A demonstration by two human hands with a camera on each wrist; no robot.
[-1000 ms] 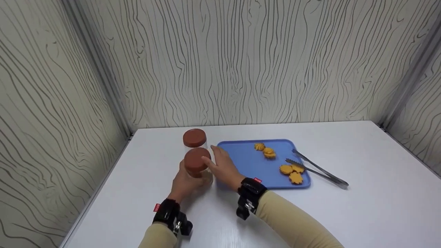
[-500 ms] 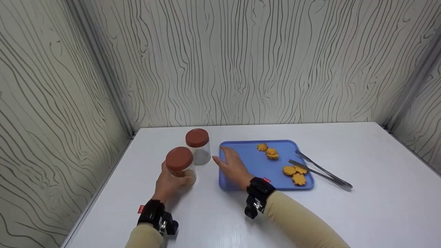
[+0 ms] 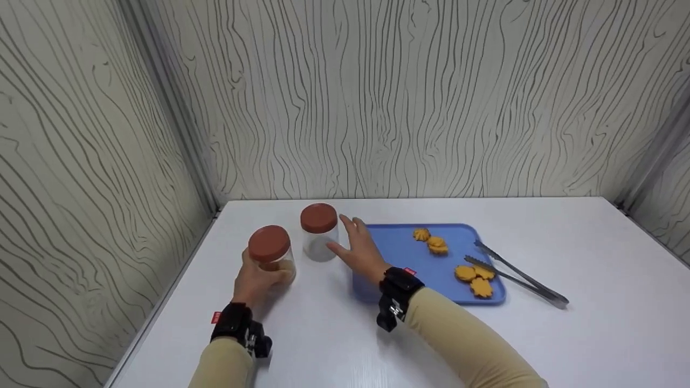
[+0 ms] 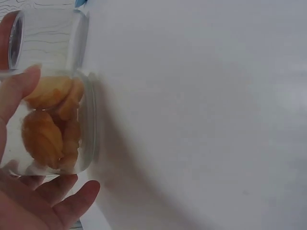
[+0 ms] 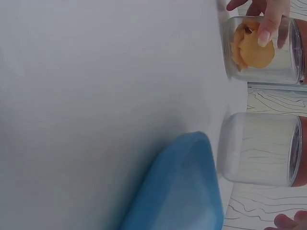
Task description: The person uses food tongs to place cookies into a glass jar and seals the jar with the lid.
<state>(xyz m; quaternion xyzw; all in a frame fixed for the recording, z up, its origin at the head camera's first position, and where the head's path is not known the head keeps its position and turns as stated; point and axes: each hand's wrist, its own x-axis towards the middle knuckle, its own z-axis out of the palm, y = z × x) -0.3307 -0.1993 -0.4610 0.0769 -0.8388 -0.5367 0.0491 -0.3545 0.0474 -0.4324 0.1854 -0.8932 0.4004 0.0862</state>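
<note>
White bench [image 3: 539, 345] is carrying two red-lidded jars: the left hand [image 3: 257, 280] is gripping the cookie-filled jar [image 3: 271, 257], capped and seemingly finished. The right hand [image 3: 360, 251], fingers spread and holding nothing, is reaching for the empty jar [image 3: 319, 233], while five cookies [image 3: 474, 277] are waiting on the blue tray [image 3: 399, 258] beside idle tongs [image 3: 520, 277].

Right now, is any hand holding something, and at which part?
The left hand grips the cookie jar by its clear body, below the lid. The right hand holds nothing, open beside the empty jar.
</note>
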